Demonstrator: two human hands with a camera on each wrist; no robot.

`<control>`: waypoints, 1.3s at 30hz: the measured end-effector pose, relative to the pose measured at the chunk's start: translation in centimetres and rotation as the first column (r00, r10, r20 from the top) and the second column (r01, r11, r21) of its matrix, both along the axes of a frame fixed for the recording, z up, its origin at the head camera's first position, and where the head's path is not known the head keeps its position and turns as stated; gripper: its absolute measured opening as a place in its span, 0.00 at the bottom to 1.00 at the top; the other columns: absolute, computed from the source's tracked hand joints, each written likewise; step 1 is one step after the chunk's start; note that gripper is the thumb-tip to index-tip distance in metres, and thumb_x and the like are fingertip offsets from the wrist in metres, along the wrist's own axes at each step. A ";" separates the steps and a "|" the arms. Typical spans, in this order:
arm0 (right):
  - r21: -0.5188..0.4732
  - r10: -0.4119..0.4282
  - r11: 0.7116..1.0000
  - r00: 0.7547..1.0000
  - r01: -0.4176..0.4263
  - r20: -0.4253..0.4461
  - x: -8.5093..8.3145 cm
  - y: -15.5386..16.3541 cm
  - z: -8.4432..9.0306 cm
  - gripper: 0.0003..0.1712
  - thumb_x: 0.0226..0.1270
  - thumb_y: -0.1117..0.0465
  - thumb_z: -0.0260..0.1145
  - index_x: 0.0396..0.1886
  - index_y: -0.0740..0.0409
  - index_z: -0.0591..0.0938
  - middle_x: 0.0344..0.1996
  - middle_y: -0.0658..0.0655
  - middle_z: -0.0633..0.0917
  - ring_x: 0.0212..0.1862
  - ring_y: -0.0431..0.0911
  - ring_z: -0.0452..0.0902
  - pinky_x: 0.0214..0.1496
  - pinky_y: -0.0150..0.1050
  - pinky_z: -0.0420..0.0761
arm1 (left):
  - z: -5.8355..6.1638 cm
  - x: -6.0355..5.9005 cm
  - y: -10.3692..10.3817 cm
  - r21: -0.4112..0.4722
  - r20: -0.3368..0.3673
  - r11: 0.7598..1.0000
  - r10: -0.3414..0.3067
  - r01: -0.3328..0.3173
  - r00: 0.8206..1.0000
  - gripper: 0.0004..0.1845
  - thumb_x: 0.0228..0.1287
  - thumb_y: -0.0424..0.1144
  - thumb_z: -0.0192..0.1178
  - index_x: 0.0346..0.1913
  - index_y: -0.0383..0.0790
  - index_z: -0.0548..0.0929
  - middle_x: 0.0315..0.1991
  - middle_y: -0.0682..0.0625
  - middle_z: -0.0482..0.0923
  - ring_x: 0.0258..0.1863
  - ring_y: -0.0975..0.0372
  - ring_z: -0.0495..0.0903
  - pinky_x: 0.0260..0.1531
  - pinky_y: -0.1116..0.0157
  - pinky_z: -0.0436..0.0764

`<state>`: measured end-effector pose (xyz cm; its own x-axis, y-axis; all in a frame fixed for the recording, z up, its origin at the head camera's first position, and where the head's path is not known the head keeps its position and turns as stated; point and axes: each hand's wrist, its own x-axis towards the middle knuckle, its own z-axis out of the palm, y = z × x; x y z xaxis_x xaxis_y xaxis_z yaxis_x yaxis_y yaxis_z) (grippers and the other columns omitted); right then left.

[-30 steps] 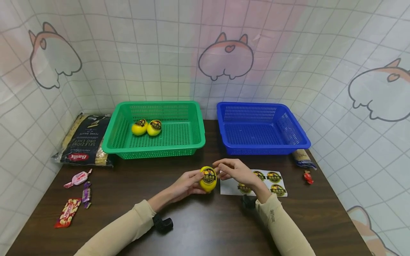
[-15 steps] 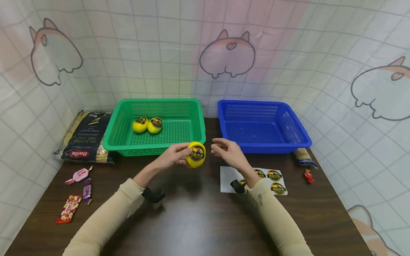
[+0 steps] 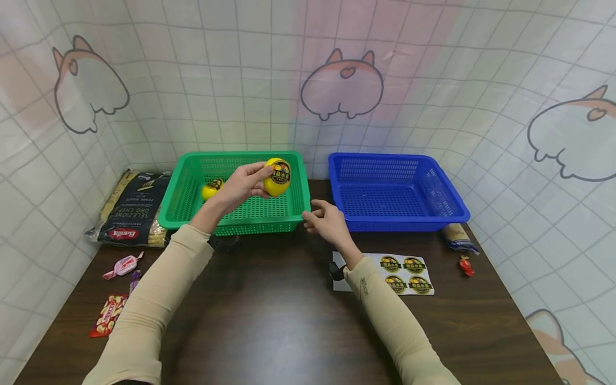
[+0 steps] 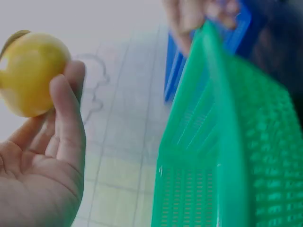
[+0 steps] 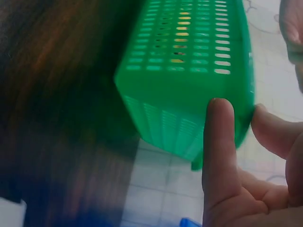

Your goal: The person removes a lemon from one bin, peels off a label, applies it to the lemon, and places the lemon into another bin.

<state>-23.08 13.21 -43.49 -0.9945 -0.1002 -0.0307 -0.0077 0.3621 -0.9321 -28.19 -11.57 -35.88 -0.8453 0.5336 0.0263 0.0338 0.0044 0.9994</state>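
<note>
A: How far does the work seem to be?

B: The left hand [image 3: 240, 186] grasps a yellow lemon [image 3: 276, 177] with a round label on it and holds it in the air above the green basket [image 3: 183, 198]. One labelled lemon [image 3: 212, 189] already lies inside that basket; a second may be hidden behind the hand, this cannot be told. So the labelling of this lemon looks finished, and what is left is to put it down among the others.

A: And the right hand?

B: The right hand [image 3: 327, 222] holds nothing. Its fingers are relaxed, and it is at the near right corner of the green basket, touching or almost touching the rim.

A: What else is on the desk?

B: A sticker sheet [image 3: 404, 274] with four labels left, an empty blue basket [image 3: 452, 206], a pasta bag [image 3: 130, 211] and some candies [image 3: 122, 266]. Nothing blocks the way into the green basket.
</note>
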 end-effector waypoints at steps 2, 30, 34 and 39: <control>-0.028 0.003 1.000 1.000 -0.003 0.004 -0.1 -0.1 -0.2 0.33 0.70 0.57 0.66 0.71 0.60 0.69 0.48 0.68 0.87 0.36 0.46 0.89 0.49 0.53 0.88 | 0.3 -1.2 -0.2 -0.052 -0.009 0.998 0.043 -0.043 0.999 0.30 0.76 0.53 0.51 0.72 0.40 0.66 0.49 0.49 0.80 0.36 0.63 0.86 0.39 0.68 0.87; 0.088 0.017 0.996 1.000 -0.015 -0.025 0.0 -0.3 -0.2 0.31 0.72 0.56 0.65 0.71 0.58 0.69 0.46 0.67 0.88 0.45 0.63 0.86 0.47 0.53 0.88 | -3.8 -8.5 -0.9 -0.804 -0.103 0.591 -0.026 -0.068 0.994 0.29 0.77 0.54 0.48 0.65 0.31 0.68 0.53 0.35 0.71 0.48 0.50 0.75 0.55 0.51 0.82; 0.101 0.038 0.994 0.999 -0.035 -0.022 -0.1 -0.4 -0.3 0.32 0.72 0.54 0.64 0.72 0.57 0.68 0.47 0.65 0.88 0.46 0.62 0.86 0.47 0.51 0.88 | -4.0 -8.8 -0.8 -0.840 -0.085 0.541 -0.039 -0.050 0.996 0.30 0.77 0.52 0.49 0.68 0.31 0.65 0.55 0.35 0.71 0.49 0.50 0.74 0.57 0.51 0.81; 0.095 0.038 0.995 0.999 -0.036 -0.020 -0.1 0.1 -0.2 0.32 0.72 0.54 0.64 0.72 0.57 0.68 0.48 0.65 0.88 0.46 0.64 0.85 0.48 0.54 0.87 | -4.4 -9.3 -0.3 -0.858 -0.036 0.514 -0.069 0.005 0.997 0.28 0.76 0.53 0.50 0.64 0.32 0.68 0.52 0.37 0.71 0.47 0.51 0.74 0.55 0.53 0.80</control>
